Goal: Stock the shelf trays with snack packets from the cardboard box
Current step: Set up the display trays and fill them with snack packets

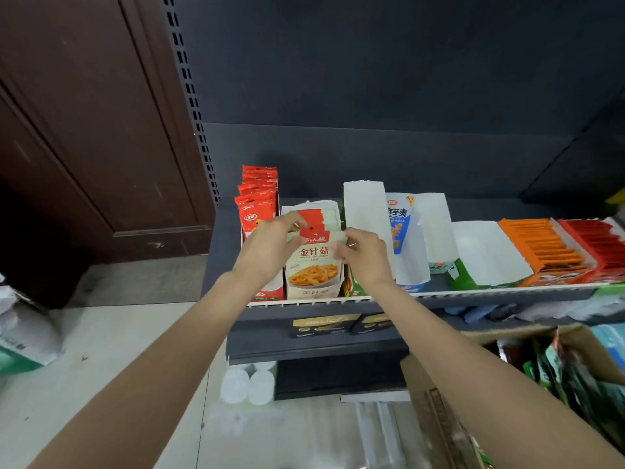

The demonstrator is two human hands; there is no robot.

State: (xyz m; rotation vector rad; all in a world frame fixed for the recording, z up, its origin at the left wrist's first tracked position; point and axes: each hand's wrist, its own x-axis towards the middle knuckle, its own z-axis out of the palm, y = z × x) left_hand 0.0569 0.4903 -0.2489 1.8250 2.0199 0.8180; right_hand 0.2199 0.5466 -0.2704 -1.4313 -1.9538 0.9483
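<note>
Both sets of fingers are curled narrow, pinching the top corners of 1 mushroom snack packet (313, 262): the left hand (270, 247) at its 10 o'clock corner, the right hand (363, 255) at its 2 o'clock corner. The packet stands upright in the white shelf tray (316, 292), just beside the red packets (257, 204) at 9 o'clock. It looks light, soft and crinkly, probably slick, so the flat sealed top edge is the sensible hold. The cardboard box (422, 377) of packets sits at 4 o'clock, below the shelf (507, 294).
</note>
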